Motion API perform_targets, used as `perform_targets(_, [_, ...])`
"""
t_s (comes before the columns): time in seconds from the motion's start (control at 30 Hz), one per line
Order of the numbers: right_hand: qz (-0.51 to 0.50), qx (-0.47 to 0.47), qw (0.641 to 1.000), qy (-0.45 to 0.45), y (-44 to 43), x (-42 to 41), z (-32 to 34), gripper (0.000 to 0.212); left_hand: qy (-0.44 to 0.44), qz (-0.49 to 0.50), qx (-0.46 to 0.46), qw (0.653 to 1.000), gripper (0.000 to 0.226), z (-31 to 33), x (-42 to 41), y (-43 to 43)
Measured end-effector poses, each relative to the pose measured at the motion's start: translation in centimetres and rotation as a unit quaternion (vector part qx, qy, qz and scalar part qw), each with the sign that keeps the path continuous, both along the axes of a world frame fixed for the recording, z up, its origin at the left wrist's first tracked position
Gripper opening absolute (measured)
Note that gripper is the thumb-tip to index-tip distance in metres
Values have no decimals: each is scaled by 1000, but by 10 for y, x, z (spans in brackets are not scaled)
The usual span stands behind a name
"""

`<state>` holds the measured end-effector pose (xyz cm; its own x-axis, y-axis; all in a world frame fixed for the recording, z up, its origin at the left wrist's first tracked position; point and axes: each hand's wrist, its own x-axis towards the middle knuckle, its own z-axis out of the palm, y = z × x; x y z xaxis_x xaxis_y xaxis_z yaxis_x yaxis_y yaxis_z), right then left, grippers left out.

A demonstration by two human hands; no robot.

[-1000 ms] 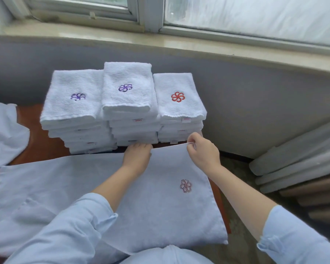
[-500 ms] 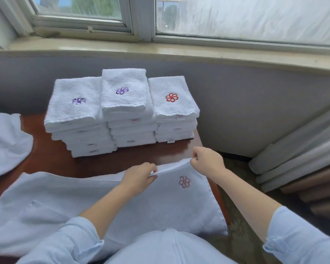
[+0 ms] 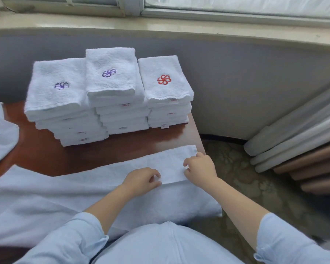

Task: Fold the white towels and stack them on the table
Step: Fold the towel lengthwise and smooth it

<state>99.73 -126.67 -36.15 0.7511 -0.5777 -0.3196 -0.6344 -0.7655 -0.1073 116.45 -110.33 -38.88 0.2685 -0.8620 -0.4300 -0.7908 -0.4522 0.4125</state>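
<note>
The near part of the towel is hidden behind our arms and body, and its left end runs out of the picture. It lies along the front of the table, with its far edge folded over toward us as a strip.

Our left hand has curled fingers and pinches the near edge of this strip. Our right hand is curled too and nips the strip at its right end, though its fingertips are hard to make out.

A white cloth at the left is cut off by the frame.

Three stacks of folded towels stand side by side at the back of the table, touching each other. The left stack and the middle stack show a purple flower emblem on top, the right stack a red one. Small tags with red print stick out from the folds, but the writing is too small to read.
</note>
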Motion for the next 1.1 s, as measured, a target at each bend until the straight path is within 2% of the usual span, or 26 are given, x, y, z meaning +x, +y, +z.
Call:
perform_targets(0.1, [6,79,996,-30,18,4,-7,43,-90,4,-11,996,47,-3,0,2])
perform_targets(0.17, [10,120,993,3,30,7,-13,48,-139,1,15,990,65,-7,-5,5])
perform_targets(0.27, [33,120,990,59,40,10,-22,60,-132,-11,74,988,77,-14,-11,6])
perform_targets(0.43, [26,141,985,96,29,20,-33,73,-89,-28,116,989,79,-20,2,-9])
perform_targets(0.77, [8,133,987,88,-18,51,-38,81,-76,-38,101,991,83,-28,41,-62])
perform_targets(0.97, [9,131,988,86,-23,53,-33,78,-55,-48,63,995,79,-13,49,-54])
perform_targets(1.1, [21,93,995,38,-9,60,-23,71,-42,25,-6,999,61,3,61,-12])
